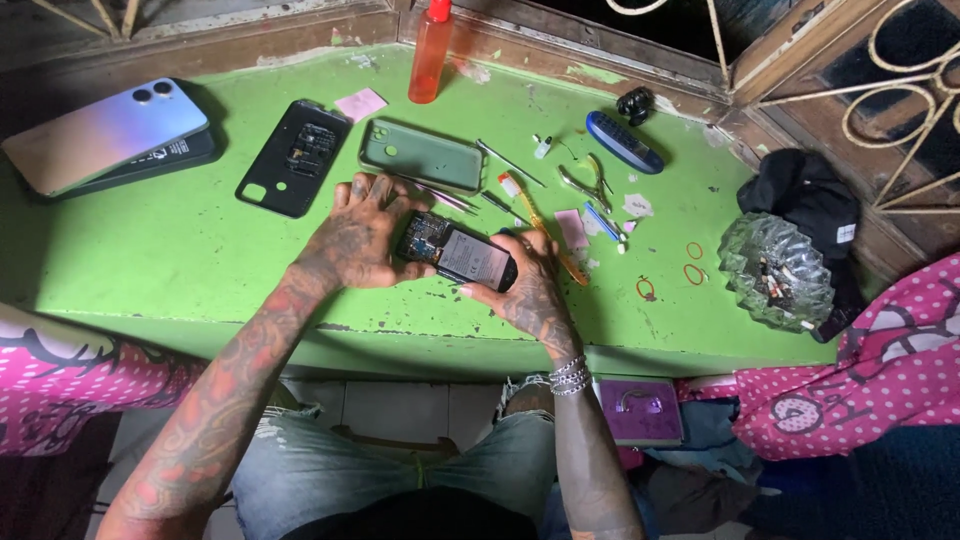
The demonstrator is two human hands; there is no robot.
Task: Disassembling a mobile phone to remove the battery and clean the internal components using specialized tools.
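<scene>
Both hands [445,262] grip 1 opened phone [456,252] (fingers curled round it).

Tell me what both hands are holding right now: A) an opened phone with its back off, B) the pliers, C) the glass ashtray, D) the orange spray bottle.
A: the left hand and the right hand hold the opened phone between them over the green table, its battery and board showing, while the spray bottle, ashtray and pliers lie apart, untouched.
</scene>
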